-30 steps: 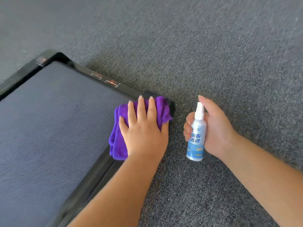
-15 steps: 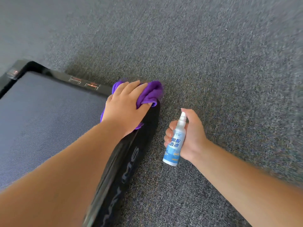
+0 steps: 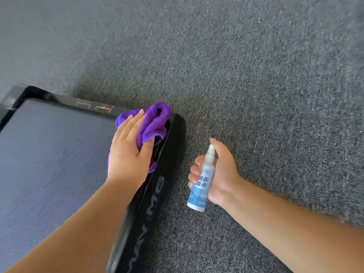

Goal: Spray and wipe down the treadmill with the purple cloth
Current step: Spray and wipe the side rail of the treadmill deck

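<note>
L hand (image 3: pixel 128 154) presses purple cloth (image 3: pixel 155 123) on treadmill (image 3: pixel 169 174) far-right corner; R hand (image 3: pixel 220 174) grips spray bottle (image 3: pixel 201 184) over carpet (image 3: pixel 256 75).

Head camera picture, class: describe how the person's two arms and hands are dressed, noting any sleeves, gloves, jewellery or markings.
Both forearms are bare as far as the picture shows: no sleeve in view. The left hand and the right hand wear no gloves, and no ring, watch or bracelet shows. The fingernails are short and look unpainted. No markings can be seen.

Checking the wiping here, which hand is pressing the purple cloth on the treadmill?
The left hand, pressing the purple cloth onto the treadmill's black frame; the right hand grips the spray bottle over the carpet.
</note>
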